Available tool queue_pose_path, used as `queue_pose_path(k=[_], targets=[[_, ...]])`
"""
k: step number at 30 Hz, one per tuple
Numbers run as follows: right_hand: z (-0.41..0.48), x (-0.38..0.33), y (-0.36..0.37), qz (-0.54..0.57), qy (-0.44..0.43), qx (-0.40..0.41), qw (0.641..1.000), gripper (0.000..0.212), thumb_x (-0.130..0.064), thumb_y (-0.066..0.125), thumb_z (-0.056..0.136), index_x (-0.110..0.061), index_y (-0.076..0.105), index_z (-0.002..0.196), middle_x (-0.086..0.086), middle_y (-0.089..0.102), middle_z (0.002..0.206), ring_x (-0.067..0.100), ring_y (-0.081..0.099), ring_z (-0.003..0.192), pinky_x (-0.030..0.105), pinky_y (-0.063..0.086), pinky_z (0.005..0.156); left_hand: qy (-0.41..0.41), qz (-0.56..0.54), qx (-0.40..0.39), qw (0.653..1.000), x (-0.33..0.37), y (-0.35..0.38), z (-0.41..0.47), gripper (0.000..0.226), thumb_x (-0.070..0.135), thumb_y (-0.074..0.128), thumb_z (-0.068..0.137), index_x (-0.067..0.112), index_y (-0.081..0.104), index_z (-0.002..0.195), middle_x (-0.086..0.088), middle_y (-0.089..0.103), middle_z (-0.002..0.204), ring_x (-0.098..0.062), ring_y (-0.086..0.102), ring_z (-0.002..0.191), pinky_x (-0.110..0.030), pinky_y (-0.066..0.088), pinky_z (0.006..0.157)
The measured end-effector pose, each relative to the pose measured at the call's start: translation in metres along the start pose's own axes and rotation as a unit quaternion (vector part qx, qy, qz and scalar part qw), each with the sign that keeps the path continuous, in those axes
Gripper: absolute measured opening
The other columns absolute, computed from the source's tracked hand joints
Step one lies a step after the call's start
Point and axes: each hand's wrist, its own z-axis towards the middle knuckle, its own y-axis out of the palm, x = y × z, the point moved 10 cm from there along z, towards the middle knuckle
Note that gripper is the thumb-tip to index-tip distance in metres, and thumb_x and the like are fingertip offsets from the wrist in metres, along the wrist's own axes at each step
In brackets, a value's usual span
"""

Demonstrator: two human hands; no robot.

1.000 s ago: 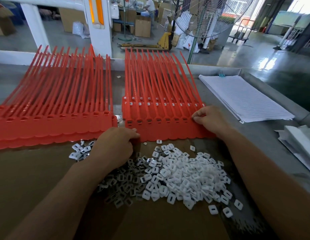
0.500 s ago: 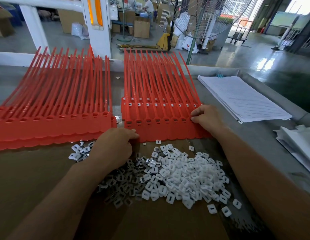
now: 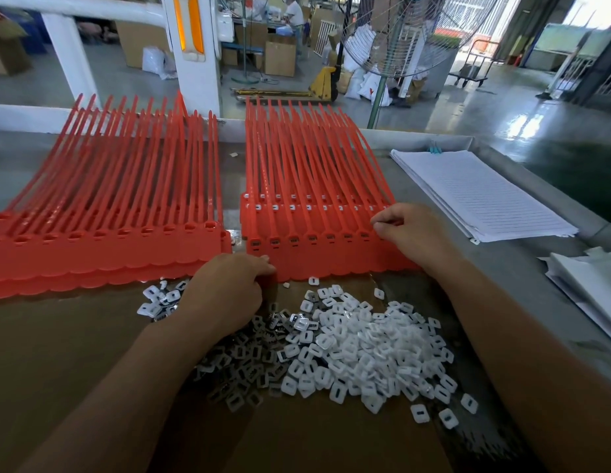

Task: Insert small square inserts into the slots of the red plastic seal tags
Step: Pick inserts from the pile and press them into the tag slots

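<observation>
Comparing w/ 1 s ago, almost nothing has shifted: both hands sit in the same spots, and the pile of small white square plastic inserts looks undisturbed. That suggests seating or checking at 1 slot, not a fresh pick-up.

The right hand is curled, thumb and forefinger pressed together at the rightmost head in the front row of the red plastic seal tags. Can't tell whether an insert sits in that pinch. The left hand is curled too, knuckles up, fingertips pinching the mat's near-left edge, prob. to steady it.

Front-row slots left of the right hand look already filled; the 2 rows behind show white inserts. The tags lie on the grey metal table, just beyond the brown cardboard sheet carrying the insert pile. A 2nd mat of red tags alongside looks unfilled.
</observation>
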Motion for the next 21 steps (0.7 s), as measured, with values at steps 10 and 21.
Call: queue_pose_path(k=[10,21], targets=[[-0.082,-0.105,0.064,-0.041,-0.177,-0.262,0.948,0.010,-0.022,0.065,0.083,-0.019,0.069,0.092,-0.025,0.053,0.072,-0.018,0.050,0.066,-0.003,0.039,0.065,0.005,0.010,0.000,1.000,0.001,0.001,-0.001,0.052,0.000,0.042,0.082,0.022,0.051,0.128,0.011,0.043,0.139,-0.013,0.036,0.130,-0.032,0.028,0.109],[-0.104,-0.118,0.094,-0.089,-0.216,-0.295,0.926,0.009,-0.022,0.069,0.080,-0.017,0.063,0.085,-0.018,0.047,0.075,-0.002,0.043,0.068,0.012,0.031,0.061,0.012,0.006,0.004,1.000,0.000,0.001,0.002,0.052,-0.001,0.043,0.081,0.022,0.053,0.127,0.011,0.043,0.139,-0.010,0.036,0.130,-0.026,0.026,0.106]])
